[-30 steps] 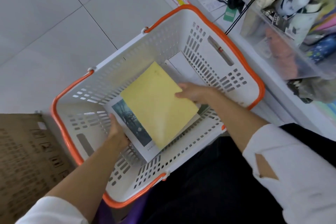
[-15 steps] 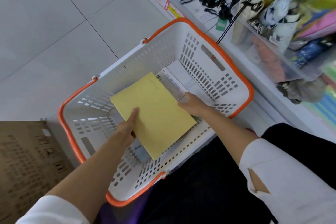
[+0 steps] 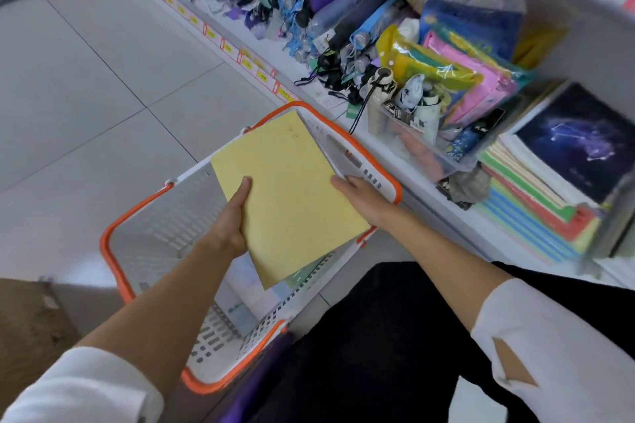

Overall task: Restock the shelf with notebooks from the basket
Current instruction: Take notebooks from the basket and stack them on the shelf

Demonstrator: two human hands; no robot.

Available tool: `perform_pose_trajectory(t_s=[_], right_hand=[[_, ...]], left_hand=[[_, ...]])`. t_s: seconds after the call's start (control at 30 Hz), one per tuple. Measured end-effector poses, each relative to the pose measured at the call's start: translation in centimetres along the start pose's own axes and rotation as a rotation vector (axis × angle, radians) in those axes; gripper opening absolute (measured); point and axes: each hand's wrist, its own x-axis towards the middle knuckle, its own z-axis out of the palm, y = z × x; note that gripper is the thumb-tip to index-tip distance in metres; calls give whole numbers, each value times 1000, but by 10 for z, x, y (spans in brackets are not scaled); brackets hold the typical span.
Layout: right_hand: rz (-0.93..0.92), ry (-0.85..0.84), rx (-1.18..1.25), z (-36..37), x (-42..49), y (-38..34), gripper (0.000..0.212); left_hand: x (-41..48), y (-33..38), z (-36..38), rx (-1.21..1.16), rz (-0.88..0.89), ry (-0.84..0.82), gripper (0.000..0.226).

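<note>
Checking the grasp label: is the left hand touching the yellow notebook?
Touching. The head view shows the left hand gripping the yellow notebook, with its thumb lying flat on the cover and its fingers hidden beneath.
</note>
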Motion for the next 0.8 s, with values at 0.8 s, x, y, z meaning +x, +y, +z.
perform_pose_trajectory(t_s=[0.8], right_hand=[[-428, 815, 423, -200, -272, -121, 23]], left_hand=[[-191, 122, 308, 394, 503, -544, 36]])
